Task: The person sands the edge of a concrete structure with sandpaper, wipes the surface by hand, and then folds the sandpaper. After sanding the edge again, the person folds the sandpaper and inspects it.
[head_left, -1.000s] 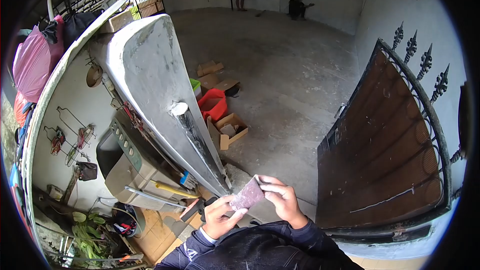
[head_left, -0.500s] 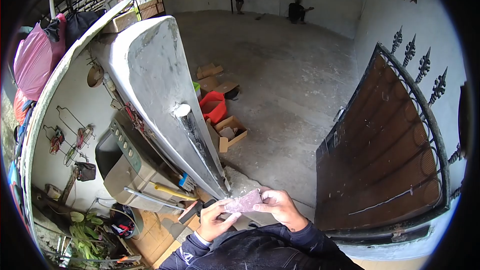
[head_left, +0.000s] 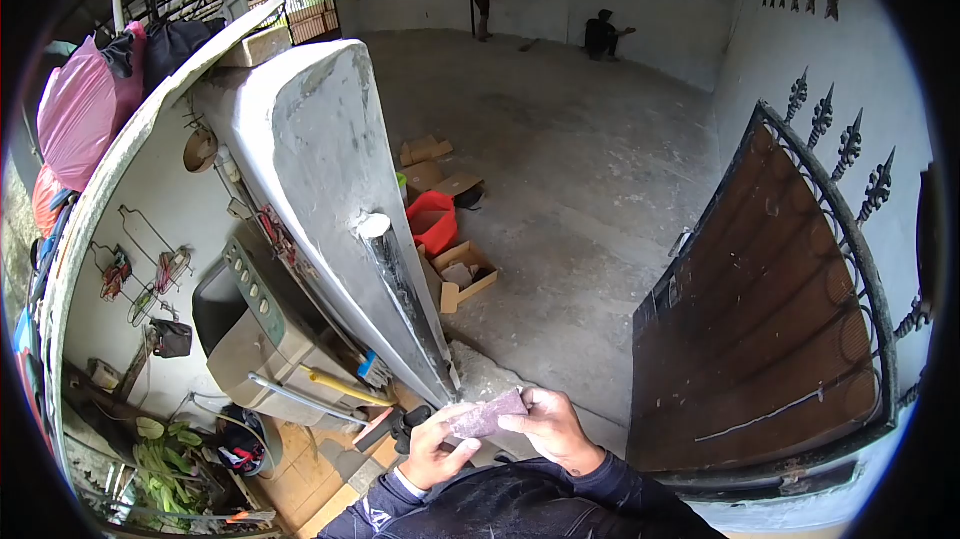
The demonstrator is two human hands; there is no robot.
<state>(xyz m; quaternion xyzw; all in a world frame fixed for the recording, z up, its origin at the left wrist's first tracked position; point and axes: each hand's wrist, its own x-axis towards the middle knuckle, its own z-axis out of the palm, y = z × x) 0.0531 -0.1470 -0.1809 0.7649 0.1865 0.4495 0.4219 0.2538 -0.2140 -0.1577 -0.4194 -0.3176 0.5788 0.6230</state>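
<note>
A dusty purplish piece of sandpaper (head_left: 488, 413), apparently folded or curled, spans the gap between both hands at chest height. Its left end is pinched by my left hand (head_left: 436, 451), with the thumb along the lower side. At the other end my right hand (head_left: 557, 429) grips it between thumb and fingers. Just beyond the hands rises a pale wall end (head_left: 325, 139) with smeared grey patches and a dark vertical pipe (head_left: 400, 289) running down its face.
To the right stands a brown metal gate (head_left: 760, 319) with pointed spikes. An open cardboard box (head_left: 468, 277) and a red container (head_left: 433, 222) lie on the concrete floor. A washing machine (head_left: 270, 329) is at left. Two people (head_left: 601, 36) are by the far wall.
The sandpaper has turned slightly, its right end now higher, and the fingers have shifted on it. My view has moved a little, so the surroundings sit slightly lower and further right.
</note>
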